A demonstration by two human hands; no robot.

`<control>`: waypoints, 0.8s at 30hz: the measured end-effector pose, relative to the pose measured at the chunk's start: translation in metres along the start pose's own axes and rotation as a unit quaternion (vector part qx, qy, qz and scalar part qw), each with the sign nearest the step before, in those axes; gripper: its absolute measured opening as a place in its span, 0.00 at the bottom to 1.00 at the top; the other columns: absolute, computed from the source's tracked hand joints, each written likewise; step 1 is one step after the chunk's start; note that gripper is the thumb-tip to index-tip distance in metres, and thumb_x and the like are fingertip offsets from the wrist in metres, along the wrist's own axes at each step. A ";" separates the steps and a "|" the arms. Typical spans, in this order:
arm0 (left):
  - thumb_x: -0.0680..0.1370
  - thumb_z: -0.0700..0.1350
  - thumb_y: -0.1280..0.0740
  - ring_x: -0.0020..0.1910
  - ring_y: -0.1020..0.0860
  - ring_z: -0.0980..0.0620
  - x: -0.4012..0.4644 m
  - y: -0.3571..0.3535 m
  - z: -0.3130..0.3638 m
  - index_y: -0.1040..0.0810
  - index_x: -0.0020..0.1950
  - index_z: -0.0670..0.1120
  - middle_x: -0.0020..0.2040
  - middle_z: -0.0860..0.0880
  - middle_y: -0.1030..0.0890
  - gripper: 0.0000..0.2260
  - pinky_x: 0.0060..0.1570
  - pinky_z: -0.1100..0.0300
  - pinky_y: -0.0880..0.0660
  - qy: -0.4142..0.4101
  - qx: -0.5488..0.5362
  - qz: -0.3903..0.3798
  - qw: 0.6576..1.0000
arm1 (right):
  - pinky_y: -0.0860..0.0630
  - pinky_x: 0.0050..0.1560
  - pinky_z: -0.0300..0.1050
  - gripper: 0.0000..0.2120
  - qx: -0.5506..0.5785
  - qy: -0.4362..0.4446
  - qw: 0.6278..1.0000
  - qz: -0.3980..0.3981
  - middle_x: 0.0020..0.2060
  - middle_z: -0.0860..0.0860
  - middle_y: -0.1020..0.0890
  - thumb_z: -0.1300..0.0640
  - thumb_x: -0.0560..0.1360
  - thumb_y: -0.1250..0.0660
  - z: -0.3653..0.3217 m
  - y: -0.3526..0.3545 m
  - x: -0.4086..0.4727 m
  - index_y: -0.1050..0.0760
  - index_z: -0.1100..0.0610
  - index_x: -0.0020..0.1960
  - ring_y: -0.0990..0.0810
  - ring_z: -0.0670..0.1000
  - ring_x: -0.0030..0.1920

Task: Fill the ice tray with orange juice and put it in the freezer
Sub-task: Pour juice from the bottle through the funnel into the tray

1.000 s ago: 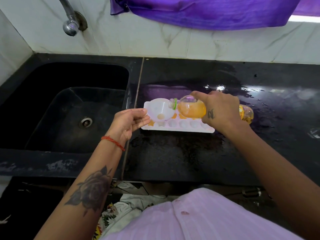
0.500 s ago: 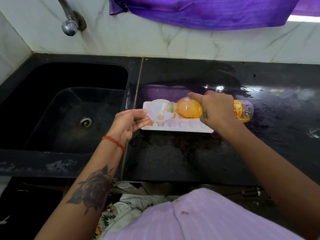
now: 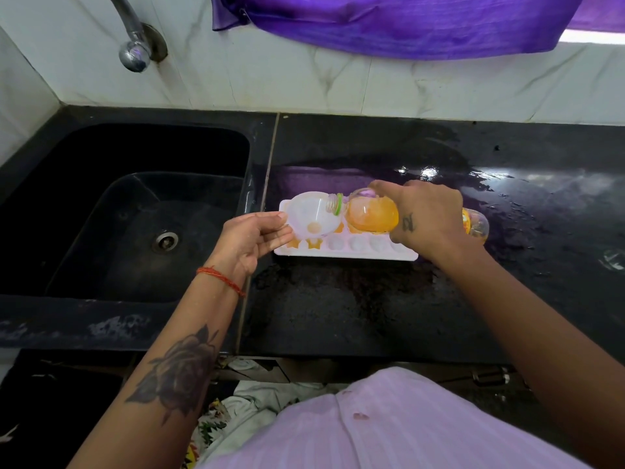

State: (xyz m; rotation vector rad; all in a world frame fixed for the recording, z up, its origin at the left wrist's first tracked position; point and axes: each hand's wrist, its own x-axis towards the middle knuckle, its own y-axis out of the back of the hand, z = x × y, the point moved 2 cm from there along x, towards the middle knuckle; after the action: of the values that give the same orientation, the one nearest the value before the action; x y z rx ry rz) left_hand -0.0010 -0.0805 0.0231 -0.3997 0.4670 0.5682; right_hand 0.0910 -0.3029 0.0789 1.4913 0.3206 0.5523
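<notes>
A white ice tray (image 3: 358, 253) lies on the black counter (image 3: 338, 306) just right of the sink. Its leftmost moulds hold orange juice; the ones further right look pale. A white funnel (image 3: 313, 214) stands over the tray's left end, and my left hand (image 3: 252, 236) pinches its rim. My right hand (image 3: 426, 216) grips a clear juice bottle (image 3: 372, 214) lying nearly level, its open green-ringed mouth over the funnel. Orange juice fills the bottle's neck half. A little juice sits at the funnel's bottom.
A black sink (image 3: 135, 211) with a drain lies to the left, a steel tap (image 3: 133, 45) above it. The counter is wet around the tray. A purple cloth (image 3: 389, 22) hangs on the tiled wall behind.
The bottle's mouth has moved left, further into the funnel. My left hand keeps the funnel in place over the tray's left end.
</notes>
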 end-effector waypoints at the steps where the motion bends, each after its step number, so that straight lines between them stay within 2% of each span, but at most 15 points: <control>1: 0.72 0.32 0.31 0.31 0.16 0.51 0.000 -0.001 0.001 0.21 0.42 0.37 0.30 0.44 0.17 0.02 0.29 0.63 0.21 -0.004 -0.001 -0.002 1.000 | 0.37 0.36 0.43 0.29 0.003 -0.004 1.000 0.001 0.40 0.51 0.24 0.55 0.68 0.29 0.001 0.000 -0.001 0.33 0.40 0.65 0.21 0.59 0.45; 5: 0.72 0.32 0.31 0.31 0.17 0.51 0.000 -0.007 0.004 0.21 0.42 0.37 0.29 0.44 0.17 0.02 0.30 0.63 0.21 -0.016 -0.006 -0.020 1.000 | 0.39 0.36 0.44 0.33 0.007 -0.018 1.000 0.011 0.38 0.49 0.27 0.56 0.65 0.28 0.007 0.003 -0.005 0.34 0.39 0.66 0.22 0.59 0.44; 8: 0.71 0.32 0.31 0.31 0.16 0.50 -0.001 -0.016 0.003 0.21 0.42 0.36 0.29 0.44 0.17 0.02 0.30 0.62 0.21 -0.012 -0.008 -0.034 0.999 | 0.39 0.36 0.43 0.34 0.008 -0.026 1.000 0.014 0.40 0.50 0.24 0.57 0.65 0.28 0.014 0.006 -0.008 0.34 0.39 0.66 0.21 0.59 0.45; 14: 0.71 0.31 0.31 0.30 0.17 0.50 0.000 -0.027 -0.005 0.22 0.42 0.36 0.29 0.44 0.17 0.02 0.29 0.63 0.21 0.007 0.001 -0.045 0.999 | 0.39 0.35 0.43 0.29 -0.031 -0.032 0.999 0.014 0.35 0.49 0.30 0.58 0.67 0.30 0.020 0.006 -0.014 0.33 0.39 0.64 0.21 0.58 0.42; 19: 0.71 0.32 0.30 0.32 0.16 0.50 0.001 -0.030 -0.008 0.22 0.42 0.37 0.29 0.44 0.17 0.02 0.30 0.62 0.21 0.013 0.016 -0.041 0.999 | 0.40 0.34 0.43 0.27 -0.042 -0.028 0.999 0.013 0.38 0.51 0.27 0.58 0.70 0.33 0.022 0.002 -0.018 0.33 0.40 0.65 0.21 0.59 0.43; 24: 0.71 0.32 0.29 0.32 0.16 0.49 0.002 -0.030 -0.010 0.21 0.42 0.37 0.30 0.44 0.16 0.03 0.30 0.62 0.21 0.018 0.019 -0.034 0.999 | 0.37 0.36 0.44 0.27 -0.046 -0.015 0.999 0.012 0.46 0.55 0.22 0.57 0.72 0.34 0.024 0.000 -0.018 0.35 0.40 0.67 0.21 0.61 0.46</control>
State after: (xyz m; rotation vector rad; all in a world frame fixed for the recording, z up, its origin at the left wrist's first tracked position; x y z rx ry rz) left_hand 0.0154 -0.1072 0.0205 -0.3882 0.4971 0.4863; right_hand 0.0887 -0.3323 0.0778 1.4149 0.2508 0.5569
